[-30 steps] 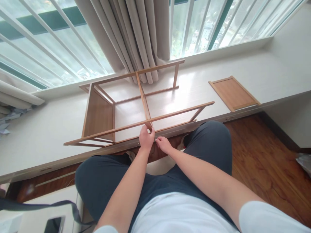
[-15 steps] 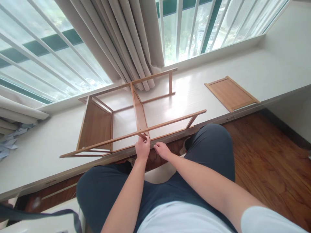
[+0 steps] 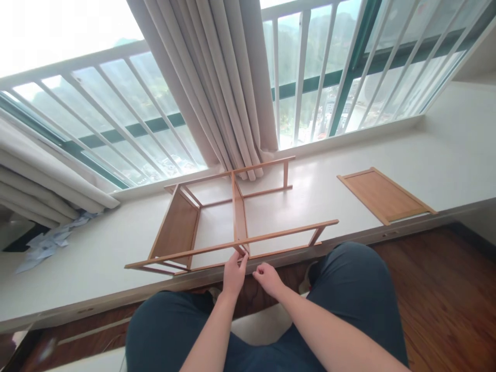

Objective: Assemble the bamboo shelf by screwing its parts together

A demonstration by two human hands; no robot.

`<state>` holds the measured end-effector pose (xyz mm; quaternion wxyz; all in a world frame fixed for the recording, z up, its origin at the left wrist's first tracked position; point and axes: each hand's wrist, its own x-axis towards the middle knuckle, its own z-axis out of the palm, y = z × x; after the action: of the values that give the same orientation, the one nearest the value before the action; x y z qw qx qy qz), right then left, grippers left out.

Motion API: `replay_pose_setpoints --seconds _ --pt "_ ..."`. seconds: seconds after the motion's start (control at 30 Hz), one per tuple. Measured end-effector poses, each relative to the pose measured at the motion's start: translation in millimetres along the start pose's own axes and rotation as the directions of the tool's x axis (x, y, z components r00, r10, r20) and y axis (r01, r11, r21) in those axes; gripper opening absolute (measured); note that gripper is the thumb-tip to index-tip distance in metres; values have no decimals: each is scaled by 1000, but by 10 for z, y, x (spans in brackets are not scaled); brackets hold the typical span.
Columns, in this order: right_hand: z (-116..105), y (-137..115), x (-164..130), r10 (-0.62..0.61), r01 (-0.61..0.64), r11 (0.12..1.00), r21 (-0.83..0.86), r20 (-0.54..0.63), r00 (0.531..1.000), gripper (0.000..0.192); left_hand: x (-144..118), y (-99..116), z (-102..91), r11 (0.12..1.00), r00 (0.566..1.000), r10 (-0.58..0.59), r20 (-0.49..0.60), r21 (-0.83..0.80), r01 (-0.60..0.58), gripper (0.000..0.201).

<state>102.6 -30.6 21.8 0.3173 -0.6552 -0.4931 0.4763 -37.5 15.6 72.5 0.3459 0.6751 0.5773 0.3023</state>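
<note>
A brown wooden shelf rack (image 3: 290,233) lies on its side on the white window ledge. One panel (image 3: 176,225) spans its left part, and a second panel (image 3: 239,211) stands across its middle. At the near end of that middle panel, my left hand (image 3: 233,274) is closed, thumb and fingers pinching the rack's frame by the joint. My right hand (image 3: 268,279) hovers just right of it, apart from the rack. Its fingers are curled together, and whatever they may hold is too small to make out. A loose wooden panel (image 3: 387,196) lies flat on the ledge to the right.
Beige curtains (image 3: 217,88) hang behind the rack, in front of barred windows. Crumpled papers (image 3: 50,243) lie at the ledge's left end. The ledge's front edge (image 3: 96,299) runs just before my knees, above a dark wooden floor (image 3: 434,294).
My view has tilted up, so the rack, ledge and hands sit lower in the picture. My left hand stays on the same joint; my right hand remains close beside it, fingers still curled.
</note>
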Motion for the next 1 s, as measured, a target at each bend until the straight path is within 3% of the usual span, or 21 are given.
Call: replay_pose_setpoints --seconds 0.33,0.6,0.8,0.9,1.0 --pt "121 115 23 -23 23 1000 -16 -18 1000 28 20 -135 -26 978 1000 -15 -12 -207 12 40" --pt "59 0 -93 -28 29 999 13 -45 999 26 44 -214 -21 963 999 -39 21 -267 44 44" --pt "-157 -240 -307 -173 175 977 126 -26 985 20 87 -267 -21 964 1000 -30 -1 -264 28 48" --pt "-360 -395 -440 -212 213 971 111 -25 977 19 104 -233 -42 968 1000 -30 -4 -249 28 50" --pt "-621 -522 -599 -226 213 964 157 67 972 19 104 -173 -82 975 999 -31 16 -221 34 50"
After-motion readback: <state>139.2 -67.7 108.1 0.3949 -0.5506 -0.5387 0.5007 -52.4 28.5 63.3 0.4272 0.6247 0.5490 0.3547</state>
